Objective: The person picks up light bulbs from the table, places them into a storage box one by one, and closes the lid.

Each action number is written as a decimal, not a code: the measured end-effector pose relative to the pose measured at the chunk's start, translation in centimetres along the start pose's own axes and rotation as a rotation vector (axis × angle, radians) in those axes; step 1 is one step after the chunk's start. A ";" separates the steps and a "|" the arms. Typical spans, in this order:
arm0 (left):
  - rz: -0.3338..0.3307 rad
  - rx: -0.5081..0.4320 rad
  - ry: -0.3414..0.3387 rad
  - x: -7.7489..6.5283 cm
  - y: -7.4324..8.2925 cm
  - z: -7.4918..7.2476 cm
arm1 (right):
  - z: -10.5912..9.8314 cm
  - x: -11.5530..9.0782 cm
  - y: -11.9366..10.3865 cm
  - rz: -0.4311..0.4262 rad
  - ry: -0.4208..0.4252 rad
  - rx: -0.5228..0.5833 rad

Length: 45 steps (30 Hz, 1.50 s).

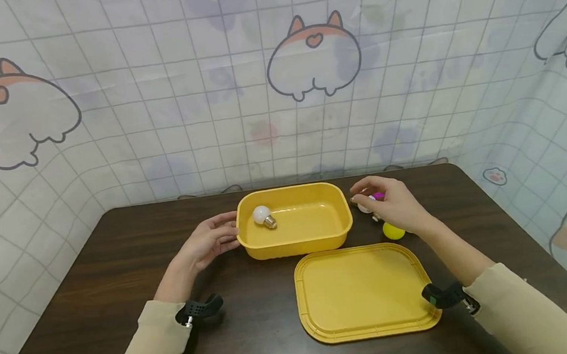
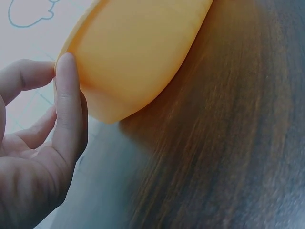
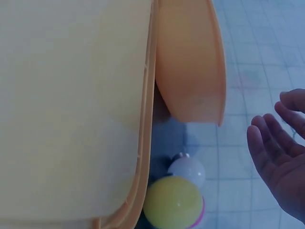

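A yellow plastic container (image 1: 298, 248) stands on the table, with a white light bulb (image 1: 261, 215) lying inside at its left, metal base toward the lower right. My left hand (image 1: 208, 242) is at the container's left end. In the left wrist view its fingertips touch the rim, fingers nearly straight. Right of the container, my right hand (image 1: 391, 203) hovers over a group of small things, fingers loosely bent. The right wrist view shows nothing in its grasp. Under it are a white bulb (image 3: 187, 171), a magenta thing (image 1: 378, 196) and a yellow round thing (image 1: 393, 231), partly hidden.
A shallow yellow tray (image 1: 361, 292) lies in front of the container, toward the right. The dark wooden table (image 1: 256, 316) reaches back to a white gridded cloth (image 1: 181, 124) printed with corgis. Each wrist wears a black strap (image 1: 200, 308).
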State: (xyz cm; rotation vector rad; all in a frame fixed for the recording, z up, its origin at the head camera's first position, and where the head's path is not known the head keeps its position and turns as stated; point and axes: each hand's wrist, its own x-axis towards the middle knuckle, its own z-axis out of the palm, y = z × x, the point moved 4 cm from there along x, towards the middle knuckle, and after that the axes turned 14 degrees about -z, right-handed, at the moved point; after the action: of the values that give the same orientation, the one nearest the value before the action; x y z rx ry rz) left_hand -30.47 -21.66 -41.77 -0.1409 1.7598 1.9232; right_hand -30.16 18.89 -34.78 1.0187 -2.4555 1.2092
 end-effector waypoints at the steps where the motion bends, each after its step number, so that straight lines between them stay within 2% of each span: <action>1: -0.003 -0.003 -0.001 0.0 0.0 0.0 | -0.3 -0.3 0.1 0.011 0.001 -0.004; 22: -0.007 0.007 -0.003 0.3 -0.2 0.3 | -3.8 -4.8 2.0 0.112 0.102 -0.053; 34: 0.002 0.012 0.001 0.3 -0.1 0.2 | -5.4 -7.0 3.2 0.225 0.117 -0.162; 45: 0.001 0.010 0.011 0.1 0.1 0.0 | -5.5 -8.0 4.5 0.292 0.094 -0.095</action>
State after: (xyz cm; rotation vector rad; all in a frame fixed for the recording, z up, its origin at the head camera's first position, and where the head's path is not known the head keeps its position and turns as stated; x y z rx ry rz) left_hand -30.61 -21.64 -41.72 -0.1469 1.7767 1.9171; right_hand -27.82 28.87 -37.79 0.5794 -2.6229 1.1755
